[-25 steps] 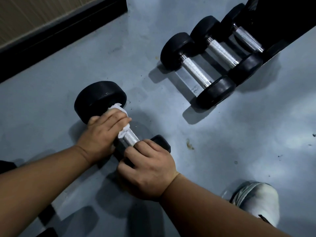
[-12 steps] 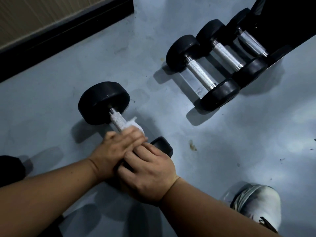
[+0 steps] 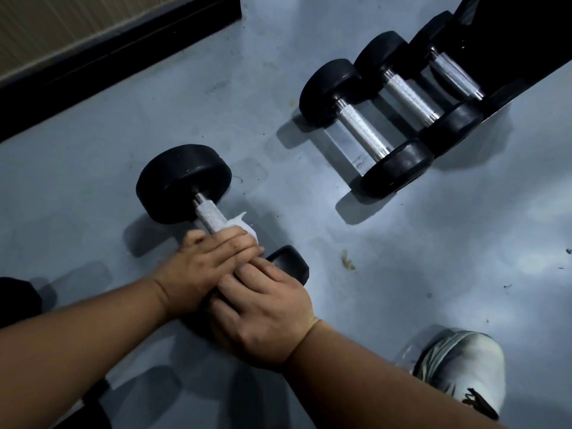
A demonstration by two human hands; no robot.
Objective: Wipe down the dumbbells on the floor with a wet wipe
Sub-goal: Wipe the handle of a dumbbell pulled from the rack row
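Grey-blue floor (image 3: 309,212), smooth, scuffed, small dark specks and brownish stain (image 3: 348,261) right of near dumbbell. Near dumbbell (image 3: 185,182) lies on floor at lower left, black round heads, knurled steel handle. Three more dumbbells side by side upper right: nearest (image 3: 365,131), middle (image 3: 411,97), farthest (image 3: 455,72), heads touching or nearly so. Light shoe (image 3: 464,370) on floor, lower right. Black skirting (image 3: 117,57) along upper-left edge.
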